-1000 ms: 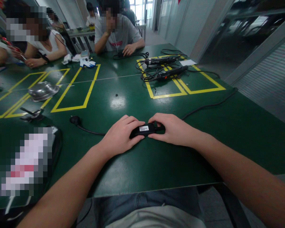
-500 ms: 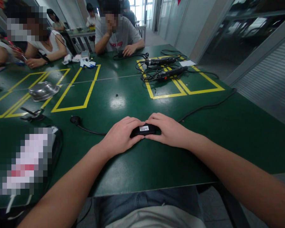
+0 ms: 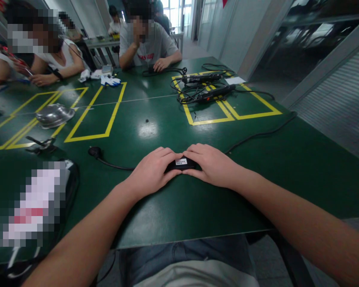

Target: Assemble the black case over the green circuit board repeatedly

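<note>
A black power adapter (image 3: 185,162) with a small white label lies on the green table (image 3: 179,215) in front of me. My left hand (image 3: 154,169) grips its left end, fingers along the far side and thumb along the near side. Around the right end, my right hand (image 3: 211,165) is closed in the same way, and the fingertips of both hands meet near the label. A cable with a black plug (image 3: 95,152) runs out to the left. Another black cable (image 3: 257,135) leads from behind my right hand toward the right table edge.
Tangled black corded tools (image 3: 217,92) lie at the back right among yellow tape outlines. A metal bowl (image 3: 55,115), a black clamp-like item (image 3: 42,144) and a blurred-out pouch (image 3: 70,191) are on the left. White gloves (image 3: 110,80) lie farther back; several people sit beyond.
</note>
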A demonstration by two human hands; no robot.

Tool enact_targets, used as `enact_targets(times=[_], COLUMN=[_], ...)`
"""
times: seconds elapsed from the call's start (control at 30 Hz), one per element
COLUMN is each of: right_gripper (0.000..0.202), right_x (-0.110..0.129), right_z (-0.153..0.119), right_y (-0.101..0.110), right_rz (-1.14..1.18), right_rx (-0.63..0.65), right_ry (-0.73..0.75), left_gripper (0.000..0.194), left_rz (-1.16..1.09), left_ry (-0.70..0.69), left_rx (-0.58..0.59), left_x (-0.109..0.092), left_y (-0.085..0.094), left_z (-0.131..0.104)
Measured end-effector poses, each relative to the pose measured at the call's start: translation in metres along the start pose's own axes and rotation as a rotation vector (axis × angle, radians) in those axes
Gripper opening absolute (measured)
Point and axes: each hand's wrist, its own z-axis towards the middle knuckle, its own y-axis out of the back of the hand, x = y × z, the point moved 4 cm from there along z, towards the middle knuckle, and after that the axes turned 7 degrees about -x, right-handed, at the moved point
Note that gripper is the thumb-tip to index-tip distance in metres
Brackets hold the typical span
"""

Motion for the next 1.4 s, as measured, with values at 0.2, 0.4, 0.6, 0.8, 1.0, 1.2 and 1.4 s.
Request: enact_targets(times=[0.2, 0.4, 0.6, 0.8, 1.0, 1.2, 1.4], right_gripper=[0.044, 0.044, 0.043, 0.043, 0.043, 0.042, 0.032], right_x=[0.0043, 0.0023, 0.0013, 0.0016, 0.0019, 0.0019, 0.0006], right_z=[0.0004, 0.0019, 0.0031, 0.0042, 0.0047, 0.0047, 0.0043], right_y=[-0.0024, -0.0042, -0.0075, -0.0082, -0.0075, -0.0047, -0.0013], right_rz=[-0.177, -0.228, -0.242, -0.259, -0.245, -0.192, -0.077], right_rx=[0.001, -0.012, -0.009, -0.014, -0.014, -0.006, 0.005], right_ry=[0.075, 0.081, 0.065, 0.074, 0.048, 0.009, -0.027], left_gripper=[0.035, 0.039, 0.045, 0.046, 0.044, 0.043, 0.038], left_rz=[0.068, 0.097, 0.160, 0.199, 0.224, 0.206, 0.140], left_ry=[-0.019, -0.032, -0.031, -0.033, -0.036, -0.045, -0.030], left_rx=[0.010, 0.014, 0.026, 0.026, 0.025, 0.009, 0.007], left_x=[-0.0006, -0.0003, 0.0023, 0.0024, 0.0026, 0.0017, -0.0005], left_y=[-0.0013, -0.0014, -0.0035, -0.0061, -0.0067, -0.0065, -0.0030], left_z=[0.0015, 0.0014, 0.0012, 0.0013, 0.0014, 0.0020, 0.0011])
